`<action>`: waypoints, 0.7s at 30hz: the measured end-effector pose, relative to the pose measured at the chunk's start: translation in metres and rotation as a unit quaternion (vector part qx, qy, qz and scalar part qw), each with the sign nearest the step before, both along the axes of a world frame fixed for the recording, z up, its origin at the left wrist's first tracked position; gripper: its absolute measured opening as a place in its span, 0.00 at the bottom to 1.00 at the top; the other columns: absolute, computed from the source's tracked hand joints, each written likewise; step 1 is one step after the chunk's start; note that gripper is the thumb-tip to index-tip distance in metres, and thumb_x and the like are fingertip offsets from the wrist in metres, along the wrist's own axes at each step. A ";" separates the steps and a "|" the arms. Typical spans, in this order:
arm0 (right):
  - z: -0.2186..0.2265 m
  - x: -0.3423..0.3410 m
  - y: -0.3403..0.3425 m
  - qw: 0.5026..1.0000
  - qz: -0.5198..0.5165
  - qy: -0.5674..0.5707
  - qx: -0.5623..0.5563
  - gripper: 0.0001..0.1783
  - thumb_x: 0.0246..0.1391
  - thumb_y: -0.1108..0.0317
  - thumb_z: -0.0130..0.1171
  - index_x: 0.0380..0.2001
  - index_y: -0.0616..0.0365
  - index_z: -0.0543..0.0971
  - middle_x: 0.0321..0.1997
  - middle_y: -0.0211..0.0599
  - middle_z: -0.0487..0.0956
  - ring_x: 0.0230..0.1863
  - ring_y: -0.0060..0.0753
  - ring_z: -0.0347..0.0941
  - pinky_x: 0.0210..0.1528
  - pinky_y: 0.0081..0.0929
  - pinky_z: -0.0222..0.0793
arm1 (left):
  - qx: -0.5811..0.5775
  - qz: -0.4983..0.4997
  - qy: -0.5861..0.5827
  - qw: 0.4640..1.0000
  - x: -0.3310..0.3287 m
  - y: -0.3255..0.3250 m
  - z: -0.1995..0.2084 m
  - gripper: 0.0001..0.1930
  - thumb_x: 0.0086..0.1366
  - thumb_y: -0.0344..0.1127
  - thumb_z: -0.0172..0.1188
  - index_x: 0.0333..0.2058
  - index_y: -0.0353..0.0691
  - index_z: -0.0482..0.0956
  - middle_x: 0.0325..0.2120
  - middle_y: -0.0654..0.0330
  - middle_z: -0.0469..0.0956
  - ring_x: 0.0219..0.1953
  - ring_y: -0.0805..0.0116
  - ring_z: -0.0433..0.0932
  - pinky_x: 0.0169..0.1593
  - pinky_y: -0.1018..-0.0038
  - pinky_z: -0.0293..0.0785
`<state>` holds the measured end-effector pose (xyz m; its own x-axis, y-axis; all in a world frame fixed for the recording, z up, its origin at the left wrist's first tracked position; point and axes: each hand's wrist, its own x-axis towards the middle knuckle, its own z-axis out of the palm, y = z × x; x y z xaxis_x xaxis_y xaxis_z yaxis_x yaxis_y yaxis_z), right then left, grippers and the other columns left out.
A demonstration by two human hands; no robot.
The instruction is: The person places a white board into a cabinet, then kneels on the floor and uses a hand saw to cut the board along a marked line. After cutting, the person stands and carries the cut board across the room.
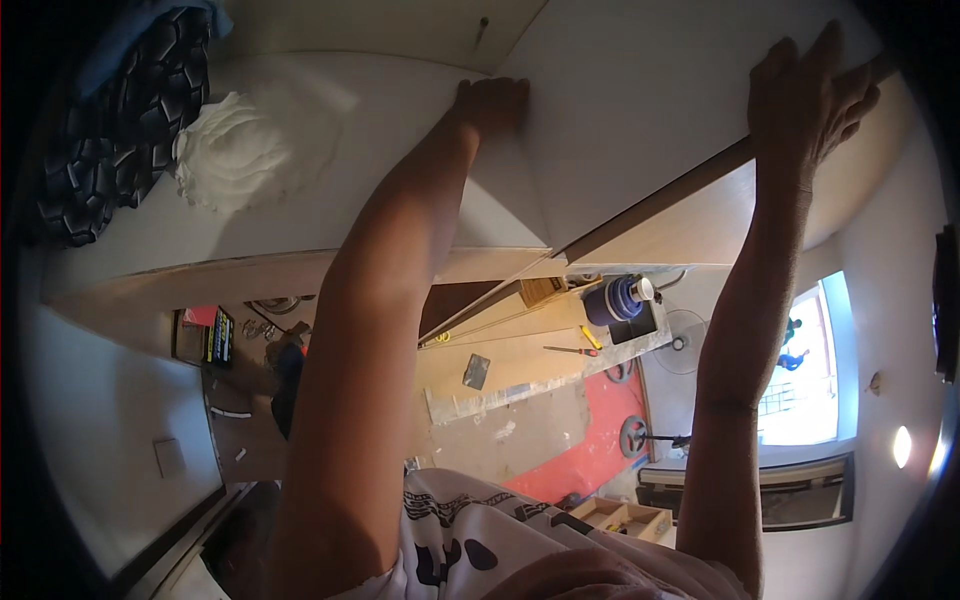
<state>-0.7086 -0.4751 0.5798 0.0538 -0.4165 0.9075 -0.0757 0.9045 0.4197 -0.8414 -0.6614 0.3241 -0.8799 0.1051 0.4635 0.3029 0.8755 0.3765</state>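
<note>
2 hands, 1 wht pile, 1 blu jug, 1 screwdriver, 1 ylw knife, 1 fan, 1 window showing, approx.

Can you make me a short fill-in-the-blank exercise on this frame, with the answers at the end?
1. Of the left hand and the right hand, the one nearer the bright window is the ____ hand.
2. The dark blue container has a cap coloured ____.
3. The slim tool with a metal shaft has a handle coloured ____.
4. In the picture, the black patterned item lies to the ____ of the white mound.

Missing words: right; white; red; left.
</note>
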 end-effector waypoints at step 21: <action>-0.001 -0.009 0.005 0.999 -0.034 0.036 -0.003 0.34 0.55 0.45 0.55 0.65 0.41 0.69 0.69 0.70 0.54 0.74 0.70 0.41 0.64 0.69 0.54 | 0.084 0.163 0.003 0.983 -0.028 -0.042 -0.014 0.17 0.65 0.36 0.50 0.50 0.43 0.78 0.52 0.53 0.77 0.56 0.53 0.75 0.58 0.42 0.65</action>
<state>-0.7174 -0.4701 0.5791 0.0912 -0.4151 0.9052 0.0162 0.9095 0.4155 -0.8695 -0.7030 0.3099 -0.8510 -0.2600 0.4562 0.0196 0.8525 0.5224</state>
